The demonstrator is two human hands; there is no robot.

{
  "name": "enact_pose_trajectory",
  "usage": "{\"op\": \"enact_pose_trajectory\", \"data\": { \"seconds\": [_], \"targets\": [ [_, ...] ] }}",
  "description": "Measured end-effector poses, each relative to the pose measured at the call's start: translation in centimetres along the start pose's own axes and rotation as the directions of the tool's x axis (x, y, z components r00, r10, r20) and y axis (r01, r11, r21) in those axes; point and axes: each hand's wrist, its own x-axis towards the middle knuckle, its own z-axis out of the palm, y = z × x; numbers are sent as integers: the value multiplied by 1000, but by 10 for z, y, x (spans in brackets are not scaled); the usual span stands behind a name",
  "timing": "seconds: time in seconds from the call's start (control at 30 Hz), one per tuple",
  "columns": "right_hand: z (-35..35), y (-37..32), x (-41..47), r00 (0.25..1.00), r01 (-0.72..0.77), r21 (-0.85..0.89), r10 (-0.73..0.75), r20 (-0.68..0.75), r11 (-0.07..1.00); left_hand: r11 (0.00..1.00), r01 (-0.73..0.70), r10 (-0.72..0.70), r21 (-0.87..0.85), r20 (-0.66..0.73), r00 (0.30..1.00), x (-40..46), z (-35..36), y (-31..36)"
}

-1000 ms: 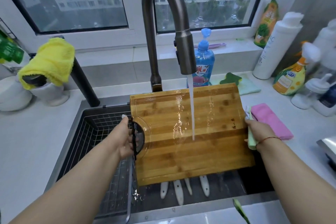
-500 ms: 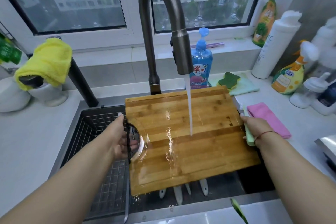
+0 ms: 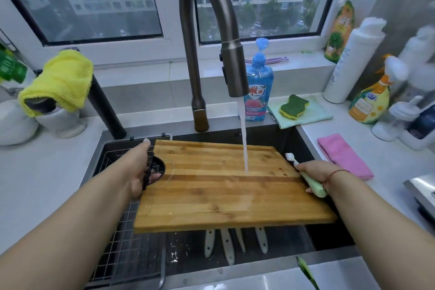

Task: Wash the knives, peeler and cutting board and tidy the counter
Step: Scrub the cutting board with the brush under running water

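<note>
Over the sink (image 3: 303, 139), the cutting board (image 3: 226, 186) lies nearly flat, its long axis running left to right between the two hands, with the far left corner a little higher than the near right one. Water from the tap (image 3: 233, 68) falls in a thin stream (image 3: 243, 139) and strikes the board right of centre, nearer the right hand than the left.

At the board's left end, the left hand (image 3: 138, 172) is clamped on the black handle ring (image 3: 154, 170), fingers curled through it and the forefinger stretched along the far edge. At the right end, the right hand (image 3: 315, 172) is closed round a pale green brush (image 3: 306, 175), whose bristled head points up and away over the board's far right corner; the same hand seems to steady that end, though how its fingers meet the board's edge cannot be told.

Below the board's near edge, the white handles of several knives (image 3: 227, 246) show on the sink floor, pointing toward the person. The peeler cannot be made out.

For scrubbing, the brush head sits just beside the wet patch, so the right hand is the nearer one; the strokes would likely run along the board's length toward the left hand, which must bear the board alone while the right one works.
</note>
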Motion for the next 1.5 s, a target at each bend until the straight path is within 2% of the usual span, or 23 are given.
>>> {"op": "enact_pose_trajectory", "data": {
  "seconds": [0.17,0.37,0.5,0.63,0.8,0.9,1.03,1.23,1.37,1.5],
  "targets": [
    [-13,0,-7,1000,21,-54,-21,-9,998,998,51,-49,-33,33,998,-2,-1,-7],
    [-42,-15,-28,994,50,-168,-66,-90,985,983,47,-57,178,50,997,-1,15,-16],
    [-62,-29,-41,983,84,-181,-111,-147,980,962,64,-89,265,83,993,7,27,-25],
    [-73,-42,-57,964,126,-226,-173,-201,966,957,129,-160,260,102,982,18,38,-38],
    [-79,-46,-59,907,186,-382,-308,-288,905,963,222,-252,152,217,943,29,54,-56],
    [-77,-42,-57,884,209,-387,-343,-318,898,958,246,-277,144,267,923,27,57,-57],
    [-70,-29,-47,871,243,-263,-329,-365,934,955,266,-292,129,276,916,25,54,-52],
    [-55,-5,-29,858,376,118,-297,-420,919,967,244,-254,73,294,921,18,46,-39],
    [-48,7,-10,903,344,415,-177,-391,842,985,170,-156,-32,266,951,17,36,-31],
    [-31,15,3,936,309,658,-97,-338,686,966,116,-65,-229,217,974,11,33,-27]
  ]
}}
